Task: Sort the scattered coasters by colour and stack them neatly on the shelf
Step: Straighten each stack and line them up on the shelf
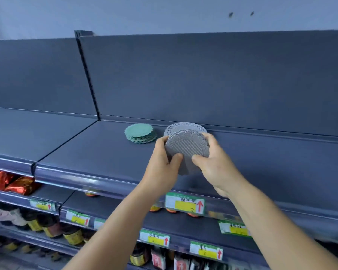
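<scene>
- The shelf (105, 145) is lying wide and flat, with a tall back wall behind it and a rounded front lip. There is lots of bare room to the right and to the left.
- The grey pile (185, 126) is sitting near the back wall, partly hidden behind the hands. It looks a bit fanned out, so it is probably needing a tidy.
- The green pile (141, 132) is sitting just beside the grey pile, on its left, not touching it. Its edges are looking a little uneven too.
- The grey coasters (186, 152) are being held up, tilted, in front of the grey pile. They belong on that pile, I think.
- The left hand (164, 162) is gripping their left edge, thumb in front.
- The right hand (213, 158) is gripping their right edge, thumb in front.
- To do this well, I think the hands should be squeezing the edges even first, then laying the bunch flat on top, keeping away from the green pile.
</scene>
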